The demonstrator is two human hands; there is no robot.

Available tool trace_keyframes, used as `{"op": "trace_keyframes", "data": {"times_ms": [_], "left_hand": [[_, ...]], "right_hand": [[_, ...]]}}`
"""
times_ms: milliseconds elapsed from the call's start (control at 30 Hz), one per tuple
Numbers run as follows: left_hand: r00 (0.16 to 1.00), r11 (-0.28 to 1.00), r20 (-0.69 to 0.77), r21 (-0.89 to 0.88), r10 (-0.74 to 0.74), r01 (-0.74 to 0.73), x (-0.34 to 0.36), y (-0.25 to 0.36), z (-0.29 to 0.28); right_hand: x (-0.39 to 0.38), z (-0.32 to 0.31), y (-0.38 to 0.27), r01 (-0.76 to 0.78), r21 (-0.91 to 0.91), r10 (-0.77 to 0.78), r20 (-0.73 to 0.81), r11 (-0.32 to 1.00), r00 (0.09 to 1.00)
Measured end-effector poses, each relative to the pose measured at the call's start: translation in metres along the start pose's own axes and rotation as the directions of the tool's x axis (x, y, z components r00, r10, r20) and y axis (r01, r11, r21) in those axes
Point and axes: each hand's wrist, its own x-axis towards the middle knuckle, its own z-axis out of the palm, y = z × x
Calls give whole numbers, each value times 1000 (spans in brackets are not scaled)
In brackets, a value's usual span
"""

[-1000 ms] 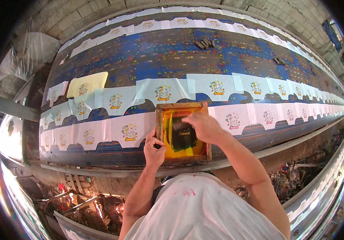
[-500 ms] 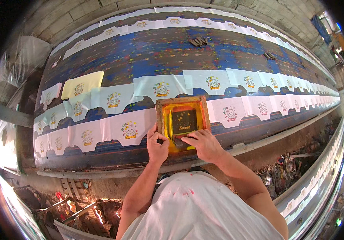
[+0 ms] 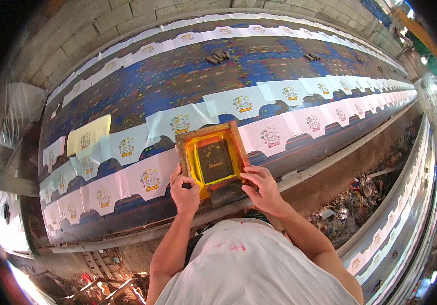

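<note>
A small wooden screen-printing frame [image 3: 206, 131] with yellow-taped inner edges lies over the near row of pale pink cloth pieces. Its dark mesh [image 3: 216, 161] carries a small design. At the frame's lower left corner, my left hand [image 3: 185, 195] is closed with fingers curled on the edge. My right hand [image 3: 263, 189] pinches the lower right corner between thumb and fingers. To the left of the frame lies a printed pink piece [image 3: 150, 178], and to its right another printed pink piece [image 3: 269, 138]. Cloth under the frame is hidden.
The long paint-spotted table [image 3: 152, 84] bears rows of printed cloth, including pale blue pieces [image 3: 241, 103] and a yellow one [image 3: 89, 134]. Dark bundles [image 3: 218, 57] lie mid-table. A ledge [image 3: 300, 178] runs along the near edge, with rubble [image 3: 348, 203] beyond it and another cloth-covered table at right.
My right hand has come out of the frame's inside and now holds its lower right corner. My left hand stays at the left corner. The whole view has turned somewhat.
</note>
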Motion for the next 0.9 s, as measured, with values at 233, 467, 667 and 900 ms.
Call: {"op": "trace_keyframes", "data": {"times_ms": [233, 467, 667, 900], "left_hand": [[990, 989, -3, -33, 143, -143, 0, 37, 51], [993, 991, -16, -61, 120, -121, -10, 62, 164], [1000, 994, 15, -104, 21, -20, -24, 66, 222], [995, 966, 7, -239, -96, 95, -30, 66, 233]], "right_hand": [[-22, -34, 57, -179, 307, 208, -62, 934, 976], [-37, -107, 131, -160, 307, 203, -113, 938, 973], [-47, -154, 176, -156, 345, 200, -95, 926, 975], [-49, -175, 198, -142, 381, 169, -37, 914, 985]]}}
